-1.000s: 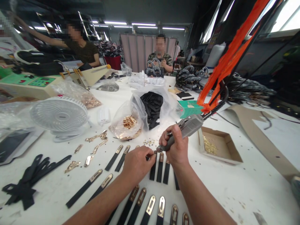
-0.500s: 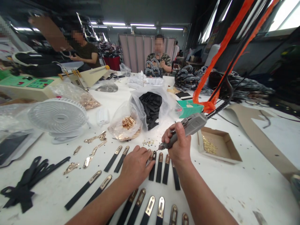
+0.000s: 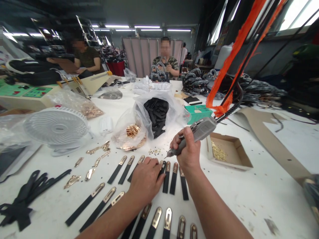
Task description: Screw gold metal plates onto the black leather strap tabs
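My right hand [image 3: 188, 152] grips a grey electric screwdriver [image 3: 199, 131], its thin bit pointing down to the left. The bit's tip is close to the top end of a black strap [image 3: 163, 167]; I cannot tell whether they touch. My left hand [image 3: 147, 176] has its thumb and fingers closed on this strap and hides most of it. More black straps with gold metal plates [image 3: 175, 177] lie in a row just right of it. Others [image 3: 127, 171] lie left of the hand, and a nearer row [image 3: 167, 222] runs between my forearms.
A cardboard box [image 3: 240, 154] with small gold pieces stands at right. Behind are bags of black straps [image 3: 157, 116] and gold plates [image 3: 133, 131]. A white fan [image 3: 57, 126] and loose black straps [image 3: 22, 202] are at left. Orange-wrapped cables [image 3: 224, 79] hang above; people sit beyond.
The screwdriver bit has lifted slightly off the strap's end. My left hand has shifted, and the strap it holds is now tilted. At far left, a person has lowered a brown board.
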A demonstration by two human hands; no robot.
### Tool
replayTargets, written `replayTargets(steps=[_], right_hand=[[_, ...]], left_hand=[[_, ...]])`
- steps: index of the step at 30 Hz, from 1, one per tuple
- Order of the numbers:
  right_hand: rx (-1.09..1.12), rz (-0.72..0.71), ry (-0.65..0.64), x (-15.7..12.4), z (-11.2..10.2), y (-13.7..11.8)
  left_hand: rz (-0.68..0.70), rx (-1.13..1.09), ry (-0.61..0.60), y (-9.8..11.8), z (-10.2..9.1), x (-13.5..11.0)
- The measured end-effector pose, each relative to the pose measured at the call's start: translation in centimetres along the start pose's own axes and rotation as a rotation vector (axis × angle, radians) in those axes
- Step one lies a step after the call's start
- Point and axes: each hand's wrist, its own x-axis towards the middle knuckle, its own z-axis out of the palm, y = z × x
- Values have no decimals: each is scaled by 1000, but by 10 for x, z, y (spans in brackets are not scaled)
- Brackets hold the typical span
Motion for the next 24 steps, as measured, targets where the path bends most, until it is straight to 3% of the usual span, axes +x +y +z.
replayTargets(steps=[5, 18, 24], right_hand=[[22, -3, -2, 2, -1, 0], [16, 18, 19, 5, -5, 3], [44, 8, 18, 6, -4, 1]], left_hand=[[-23, 9, 16, 1, 5, 1], [-158, 56, -121, 9, 2, 15], [-199, 9, -121, 8, 7, 18]])
